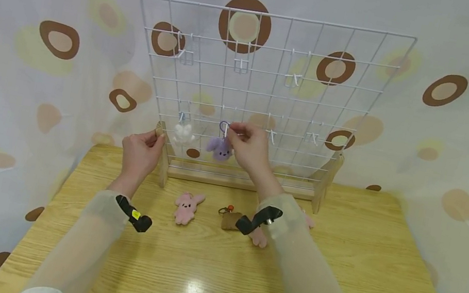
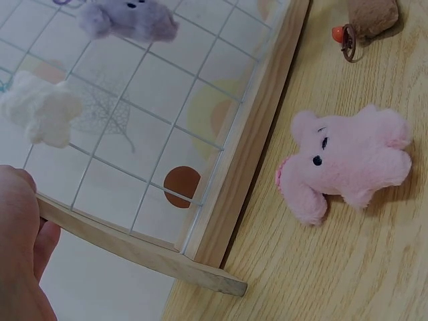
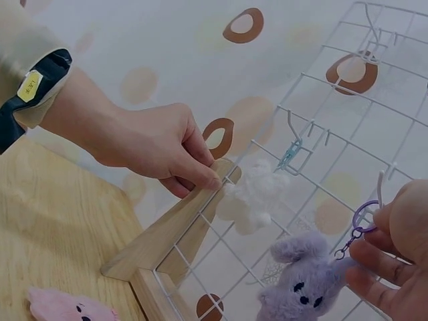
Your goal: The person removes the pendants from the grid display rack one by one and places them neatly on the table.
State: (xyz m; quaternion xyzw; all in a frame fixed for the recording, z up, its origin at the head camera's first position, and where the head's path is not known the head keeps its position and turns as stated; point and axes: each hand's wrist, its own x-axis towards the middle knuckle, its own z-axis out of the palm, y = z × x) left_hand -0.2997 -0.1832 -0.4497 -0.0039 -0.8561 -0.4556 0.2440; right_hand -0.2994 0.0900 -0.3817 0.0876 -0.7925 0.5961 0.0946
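Observation:
A purple plush bunny keychain (image 1: 221, 150) hangs in front of the white wire grid (image 1: 262, 94). My right hand (image 1: 249, 146) pinches it by its purple ring (image 3: 362, 217), close to a white hook (image 3: 381, 188); whether the ring is over the hook I cannot tell. With thumb and fingers, my left hand (image 1: 141, 152) grips the top of the stand's left wooden leg (image 2: 134, 246). Between the hands a fluffy white plush keychain (image 3: 254, 196) hangs from a hook by a light-blue clasp (image 3: 289, 155).
On the wooden table (image 1: 194, 270) before the stand lie a pink plush bunny (image 1: 186, 208), a brown plush (image 1: 230, 220) with a ring and red bead, and more pink plush partly hidden by my right forearm. Several white hooks, such as one at upper right (image 1: 294, 79), sit on the grid.

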